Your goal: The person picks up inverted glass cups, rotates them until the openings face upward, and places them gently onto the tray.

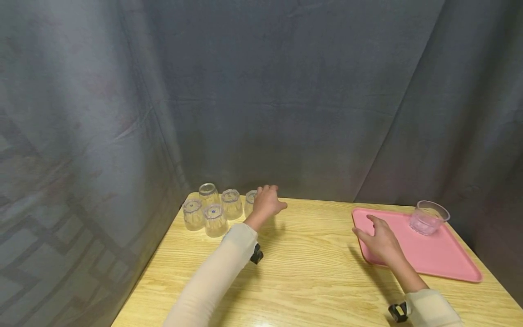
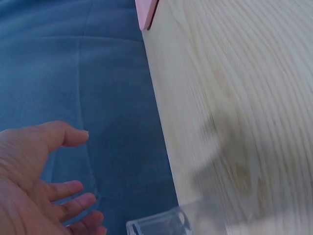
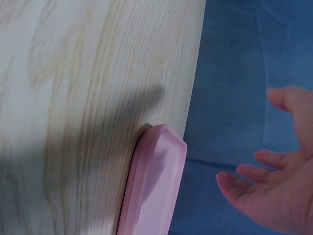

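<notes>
the tray (image 1: 429, 254) is pink, the table (image 1: 302, 268) yellow wood-grained, the glasses (image 1: 215, 222) colourless, the curtain (image 1: 278, 113) blue-grey.

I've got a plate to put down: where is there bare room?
On the table between the glasses and the tray; also on the tray, between the bowl and the near rim. Crowded: the table's far left corner, where five glasses cluster, the left grip close to the rightmost. The right grip hovers by the tray's left side.

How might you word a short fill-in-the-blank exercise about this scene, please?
The tray is coloured ____.
Exactly ____ upside-down glasses show in the head view.
The hand nearest those glasses is the ____ one.
The bowl stands near the tray's far ____ corner.
Missing words: pink; five; left; right.
</notes>
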The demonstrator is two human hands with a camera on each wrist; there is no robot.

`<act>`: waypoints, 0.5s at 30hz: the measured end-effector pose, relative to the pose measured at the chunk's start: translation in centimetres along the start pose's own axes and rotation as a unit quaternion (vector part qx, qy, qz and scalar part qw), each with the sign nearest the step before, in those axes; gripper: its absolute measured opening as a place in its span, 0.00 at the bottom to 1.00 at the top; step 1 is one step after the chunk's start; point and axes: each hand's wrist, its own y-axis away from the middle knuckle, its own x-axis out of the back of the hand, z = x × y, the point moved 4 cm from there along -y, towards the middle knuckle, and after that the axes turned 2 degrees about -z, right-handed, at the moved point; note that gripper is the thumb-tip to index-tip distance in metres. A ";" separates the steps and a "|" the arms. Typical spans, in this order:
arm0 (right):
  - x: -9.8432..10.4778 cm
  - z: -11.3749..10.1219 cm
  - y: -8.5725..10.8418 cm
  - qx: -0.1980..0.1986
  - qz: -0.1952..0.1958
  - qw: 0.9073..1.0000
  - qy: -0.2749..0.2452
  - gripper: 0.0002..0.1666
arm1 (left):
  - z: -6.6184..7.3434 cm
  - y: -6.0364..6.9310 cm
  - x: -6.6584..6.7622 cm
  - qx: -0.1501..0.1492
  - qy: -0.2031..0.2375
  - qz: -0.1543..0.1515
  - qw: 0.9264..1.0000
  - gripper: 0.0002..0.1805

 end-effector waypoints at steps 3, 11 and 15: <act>-0.1 -0.1 0.0 0.000 -0.001 1.000 -0.001 0.50 | -0.5 -0.2 0.4 0.000 -0.001 0.000 1.000 0.38; -0.4 -0.3 0.0 0.005 -0.008 1.000 -0.004 0.51 | -2.0 -0.3 1.4 0.010 -0.008 0.003 1.000 0.39; -0.4 -0.3 0.0 0.005 -0.010 1.000 -0.002 0.51 | -2.7 -0.6 1.6 0.011 -0.010 0.005 1.000 0.41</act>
